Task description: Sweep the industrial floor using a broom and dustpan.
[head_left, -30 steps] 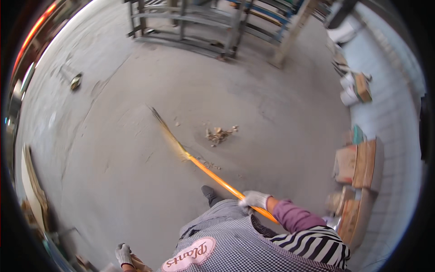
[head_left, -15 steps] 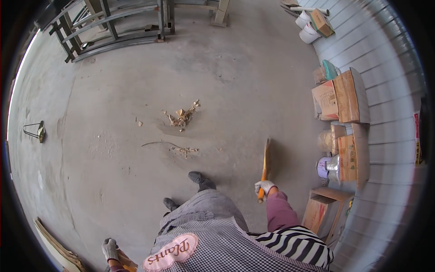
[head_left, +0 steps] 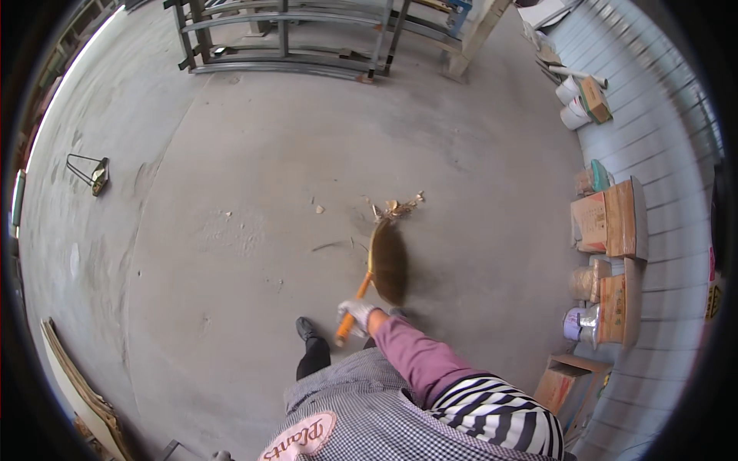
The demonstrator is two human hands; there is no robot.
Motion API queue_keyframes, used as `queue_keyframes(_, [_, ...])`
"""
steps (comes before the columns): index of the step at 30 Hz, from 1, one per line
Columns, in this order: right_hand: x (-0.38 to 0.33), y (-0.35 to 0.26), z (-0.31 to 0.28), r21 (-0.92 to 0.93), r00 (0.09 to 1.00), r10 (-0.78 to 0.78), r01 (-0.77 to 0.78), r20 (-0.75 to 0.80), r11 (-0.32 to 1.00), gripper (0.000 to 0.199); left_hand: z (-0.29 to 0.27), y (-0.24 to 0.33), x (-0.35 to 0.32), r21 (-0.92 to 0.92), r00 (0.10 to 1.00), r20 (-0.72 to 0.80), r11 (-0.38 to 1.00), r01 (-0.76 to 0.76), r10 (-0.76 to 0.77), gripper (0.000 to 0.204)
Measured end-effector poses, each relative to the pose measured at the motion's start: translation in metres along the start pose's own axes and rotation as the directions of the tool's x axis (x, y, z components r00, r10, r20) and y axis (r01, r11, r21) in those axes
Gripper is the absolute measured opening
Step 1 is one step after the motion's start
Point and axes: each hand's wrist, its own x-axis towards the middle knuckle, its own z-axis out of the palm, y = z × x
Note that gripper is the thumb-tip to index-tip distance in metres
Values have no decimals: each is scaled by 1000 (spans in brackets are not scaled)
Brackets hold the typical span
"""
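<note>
My right hand (head_left: 357, 315), in a pale work glove, is wrapped round the orange handle of a short broom (head_left: 390, 261). The dark brown bristles are smeared by motion and lie over the concrete floor, just in front of my feet. At the broom's far tip is a loose heap of dry tan scraps (head_left: 396, 208), partly covered by the bristles. A thin dark strip (head_left: 330, 247) rests on the floor left of the broom. Of my left hand (head_left: 221, 456), only a pale gloved bit shows at the lower edge; its fingers are hidden.
Cardboard boxes (head_left: 621, 217), tins and white buckets (head_left: 574, 115) line the ribbed wall at right. A metal rack (head_left: 284, 38) stands at the far side. To the left lies a pan-like thing with a wire handle (head_left: 98, 178); flat boards (head_left: 81, 388) lean at lower left.
My right hand has swung the broom leftward, from the right side to the scraps. My left hand has nearly left the view. My feet have shifted and the whole view has turned.
</note>
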Motion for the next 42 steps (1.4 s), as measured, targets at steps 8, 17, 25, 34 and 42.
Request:
queue_keyframes(8, [74,-85,157,-121,964,-243,256,107,959,17,-103,-3,62,-573,374,504,21,819,-778,18])
queue_keyframes(17, [-113,-70,-1,-241,876,-472,438,-102,866,14,-187,18,227,-720,601,458,123,683,-655,16])
queue_keyframes(25, [-74,-123,-179,-2,764,-351,416,-542,909,11,-223,54,361,-740,667,464,158,654,-584,9])
queue_keyframes(34, [63,-231,-72,76,935,-203,234,-290,969,12,-278,99,400,-590,640,420,343,731,-643,17])
queue_keyframes(42, [156,-301,214,-362,920,-373,391,121,846,17,-263,46,383,-572,626,423,343,745,-655,19])
